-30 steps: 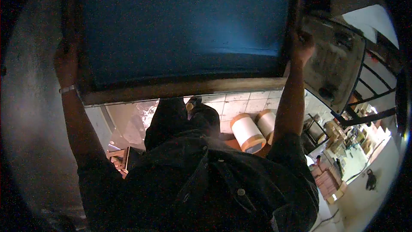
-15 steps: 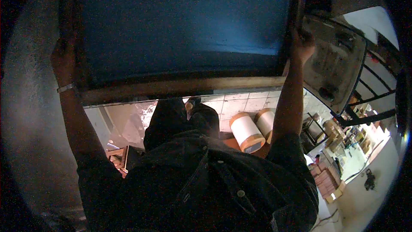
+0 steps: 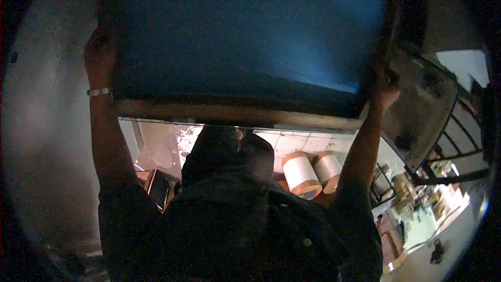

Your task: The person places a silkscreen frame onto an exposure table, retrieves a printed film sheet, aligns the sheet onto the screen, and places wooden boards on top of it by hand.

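A large framed blue screen (image 3: 235, 42), dark and slightly shiny with a paler patch at the right, fills the upper middle of the head view. Its lighter bottom bar (image 3: 235, 114) runs across above my legs. My left hand (image 3: 102, 60), with a pale band on the wrist, is closed on the frame's left side. On the opposite side my right hand (image 3: 385, 89) grips the right edge. The fingers of both hands are partly lost in shadow. The frame is raised in front of me, and its top lies outside the view.
Behind my right hand is a worn grey-brown panel (image 3: 420, 107) beside a dark metal rack (image 3: 459, 136). Two white rolls (image 3: 301, 175) with brown ends lie low near the tiled floor (image 3: 292, 143). A cluttered workbench (image 3: 422, 224) is at lower right; a grey wall (image 3: 52, 125) rises at left.
The framed screen and both hands now appear farther right and a little lower, the screen tilted slightly. The surroundings have also shifted in view. Both hands keep their hold.
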`<state>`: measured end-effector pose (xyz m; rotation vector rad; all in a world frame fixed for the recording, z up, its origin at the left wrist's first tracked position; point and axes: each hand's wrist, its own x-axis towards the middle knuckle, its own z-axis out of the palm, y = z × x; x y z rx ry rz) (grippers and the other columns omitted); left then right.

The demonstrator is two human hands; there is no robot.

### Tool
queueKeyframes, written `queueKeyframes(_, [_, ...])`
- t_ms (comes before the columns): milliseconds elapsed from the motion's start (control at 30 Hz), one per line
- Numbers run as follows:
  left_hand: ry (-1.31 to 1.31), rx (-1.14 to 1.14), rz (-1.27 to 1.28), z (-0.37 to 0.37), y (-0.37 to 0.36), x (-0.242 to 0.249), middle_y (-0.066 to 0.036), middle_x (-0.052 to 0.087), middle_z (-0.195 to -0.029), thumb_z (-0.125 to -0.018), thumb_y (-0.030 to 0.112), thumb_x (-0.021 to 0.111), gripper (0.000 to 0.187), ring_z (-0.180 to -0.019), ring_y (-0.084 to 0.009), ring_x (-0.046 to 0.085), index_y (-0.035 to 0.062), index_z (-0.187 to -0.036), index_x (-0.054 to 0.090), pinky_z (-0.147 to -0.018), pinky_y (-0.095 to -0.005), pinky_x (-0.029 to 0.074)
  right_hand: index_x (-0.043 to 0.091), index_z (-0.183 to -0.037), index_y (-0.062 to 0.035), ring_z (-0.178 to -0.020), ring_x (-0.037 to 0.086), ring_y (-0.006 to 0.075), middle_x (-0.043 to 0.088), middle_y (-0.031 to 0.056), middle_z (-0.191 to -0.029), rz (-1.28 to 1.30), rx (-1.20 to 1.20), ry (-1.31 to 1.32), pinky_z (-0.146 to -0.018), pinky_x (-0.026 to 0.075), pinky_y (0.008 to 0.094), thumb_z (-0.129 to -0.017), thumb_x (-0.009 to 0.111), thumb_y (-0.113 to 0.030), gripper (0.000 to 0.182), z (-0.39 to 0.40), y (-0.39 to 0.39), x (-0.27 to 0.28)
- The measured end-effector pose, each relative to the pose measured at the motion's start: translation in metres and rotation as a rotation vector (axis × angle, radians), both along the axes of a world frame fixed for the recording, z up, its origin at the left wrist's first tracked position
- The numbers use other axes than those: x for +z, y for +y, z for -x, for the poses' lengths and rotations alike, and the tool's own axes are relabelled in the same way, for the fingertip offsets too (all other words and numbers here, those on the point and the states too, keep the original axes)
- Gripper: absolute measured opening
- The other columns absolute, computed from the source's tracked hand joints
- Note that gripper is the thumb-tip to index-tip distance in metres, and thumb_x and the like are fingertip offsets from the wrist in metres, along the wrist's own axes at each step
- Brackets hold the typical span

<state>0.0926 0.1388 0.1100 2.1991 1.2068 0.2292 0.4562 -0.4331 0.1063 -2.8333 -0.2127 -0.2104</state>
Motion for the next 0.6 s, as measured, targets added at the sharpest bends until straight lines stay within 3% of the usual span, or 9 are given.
queueKeyframes(67, [0.005, 0.029, 0.054, -0.001, -0.001, 0.005, -0.020, 0.067, -0.112, -0.088, 0.036, 0.065, 0.051, -0.101, -0.0306, 0.064, -0.0021, -0.122, 0.060, -0.088, -0.0394, 0.048, 0.071, -0.104, -0.0007, -0.095, 0.068, 0.0273, 0.072, 0.0156, -0.101, 0.141, 0.042, 0.028, -0.087, 0.050, 0.0389, -0.073, 0.080, -0.040, 0.051, 0.000, 0.006, 0.006])
queueKeyframes(167, [0.046, 0.038, 0.039, -0.003, -0.005, 0.009, -0.022, 0.066, -0.115, -0.089, 0.041, 0.063, 0.055, -0.106, -0.0335, 0.063, -0.0025, -0.123, 0.060, -0.091, -0.0397, 0.047, 0.071, -0.102, -0.0003, -0.095, 0.068, 0.0269, 0.072, 0.0149, -0.100, 0.143, -0.102, -0.003, -0.087, 0.050, 0.0389, -0.075, 0.078, -0.039, 0.048, 0.005, 0.015, 0.009])
queueKeyframes(267, [0.054, 0.041, -0.066, -0.023, -0.021, 0.032, -0.024, 0.063, -0.119, -0.090, 0.046, 0.061, 0.061, -0.110, -0.0375, 0.061, -0.0025, -0.126, 0.058, -0.093, -0.0415, 0.046, 0.069, -0.102, 0.0005, -0.094, 0.068, 0.0270, 0.071, 0.0158, -0.101, 0.118, -0.060, -0.005, -0.086, 0.050, 0.0383, -0.076, 0.077, -0.034, 0.044, -0.004, -0.011, -0.008])
queueKeyframes(333, [0.147, -0.038, -0.221, -0.009, -0.004, 0.004, -0.026, 0.061, -0.122, -0.090, 0.049, 0.060, 0.064, -0.112, -0.0398, 0.059, -0.0019, -0.128, 0.056, -0.094, -0.0430, 0.046, 0.069, -0.099, 0.0013, -0.093, 0.068, 0.0256, 0.071, 0.0158, -0.101, -0.023, -0.050, -0.025, -0.084, 0.051, 0.0385, -0.077, 0.077, -0.030, 0.039, 0.002, -0.003, -0.002])
queueKeyframes(400, [0.141, -0.027, -0.203, -0.015, -0.002, -0.002, -0.026, 0.061, -0.121, -0.090, 0.049, 0.060, 0.063, -0.112, -0.0398, 0.059, -0.0013, -0.127, 0.057, -0.095, -0.0429, 0.045, 0.068, -0.096, 0.0017, -0.091, 0.067, 0.0241, 0.070, 0.0150, -0.100, -0.067, -0.027, -0.044, -0.083, 0.051, 0.0380, -0.077, 0.078, -0.026, 0.035, -0.002, -0.004, -0.005])
queueKeyframes(467, [0.147, -0.019, -0.180, -0.013, -0.005, -0.002, -0.025, 0.061, -0.121, -0.090, 0.048, 0.060, 0.062, -0.113, -0.0399, 0.058, -0.0007, -0.127, 0.057, -0.096, -0.0428, 0.045, 0.066, -0.093, 0.0018, -0.089, 0.065, 0.0224, 0.070, 0.0135, -0.097, -0.010, 0.005, -0.058, -0.081, 0.052, 0.0370, -0.078, 0.078, -0.022, 0.031, -0.006, -0.013, -0.015])
queueKeyframes(600, [0.101, -0.017, -0.088, -0.030, -0.018, 0.025, -0.024, 0.062, -0.120, -0.089, 0.048, 0.061, 0.059, -0.112, -0.0392, 0.059, -0.0002, -0.124, 0.059, -0.094, -0.0425, 0.045, 0.064, -0.093, 0.0017, -0.085, 0.063, 0.0193, 0.068, 0.0109, -0.092, -0.244, -0.084, -0.043, -0.078, 0.051, 0.0337, -0.077, 0.079, -0.018, 0.029, -0.005, -0.012, -0.023])
